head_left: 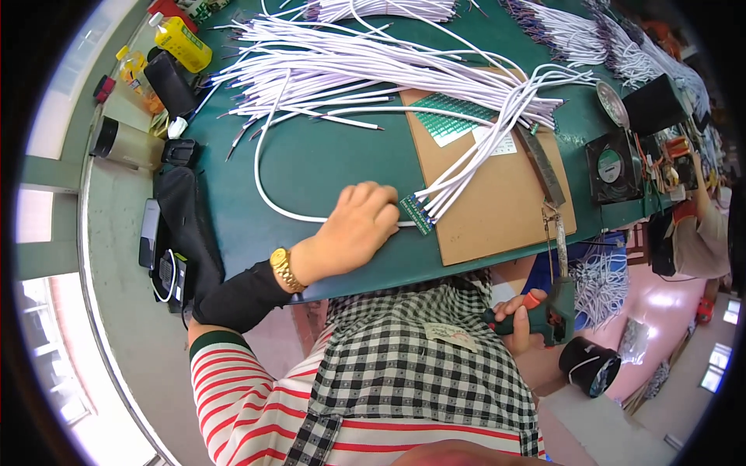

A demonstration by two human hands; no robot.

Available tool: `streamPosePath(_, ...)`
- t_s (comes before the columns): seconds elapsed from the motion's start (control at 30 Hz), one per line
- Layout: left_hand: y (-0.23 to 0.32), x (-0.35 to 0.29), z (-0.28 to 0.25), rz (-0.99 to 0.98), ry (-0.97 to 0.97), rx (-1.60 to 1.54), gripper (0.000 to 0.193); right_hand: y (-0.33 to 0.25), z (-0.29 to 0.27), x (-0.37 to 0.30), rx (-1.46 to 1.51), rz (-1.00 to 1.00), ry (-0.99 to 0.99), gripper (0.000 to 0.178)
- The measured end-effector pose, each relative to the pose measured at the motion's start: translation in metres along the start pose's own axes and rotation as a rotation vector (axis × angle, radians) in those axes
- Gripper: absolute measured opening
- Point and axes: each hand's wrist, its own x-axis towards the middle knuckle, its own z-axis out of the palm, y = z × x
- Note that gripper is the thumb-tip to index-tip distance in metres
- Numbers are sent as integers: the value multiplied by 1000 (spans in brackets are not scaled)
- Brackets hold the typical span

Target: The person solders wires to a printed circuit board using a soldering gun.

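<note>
My left hand (353, 229), with a gold watch on its wrist, is closed over a white cable (268, 190) on the green table. That cable curves in from the left, passes beneath my fingers and comes out at a small green circuit board (416, 214). Several white cables (466, 175) run from the board up to the right, over a brown board (497, 221). My right hand (519, 320) grips a dark green soldering gun (558, 311) with a red trigger, below the table edge. Its metal shaft and thin feed tube point up toward the brown board.
A large bundle of white cables (334, 62) lies across the back. A sheet of green circuit boards (451, 116) and a dark metal bar (540, 167) rest on the brown board. A black fan (612, 167) stands at right, drink bottles (180, 43) at far left. Another person (699, 233) works at right.
</note>
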Motion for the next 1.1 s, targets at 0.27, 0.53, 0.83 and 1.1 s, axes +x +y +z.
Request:
streamPosePath(0.27, -28, 9, -17, -346, 184, -450, 11, -7, -10, -7, 32, -52, -22, 34)
streamPosePath(0.53, -1, 28, -89, -270, -971, -1077, 17, -8, -24, -7, -39, 19, -106, 33)
streamPosePath(0.83, -20, 31, -34, -388, 87, -119, 26, -17, -22, -3, -41, 82, -90, 32)
streamPosePath(1.1, -36, 76, -19, -278, -241, 137, 35, -18, -23, -3, -5, 36, -90, 32)
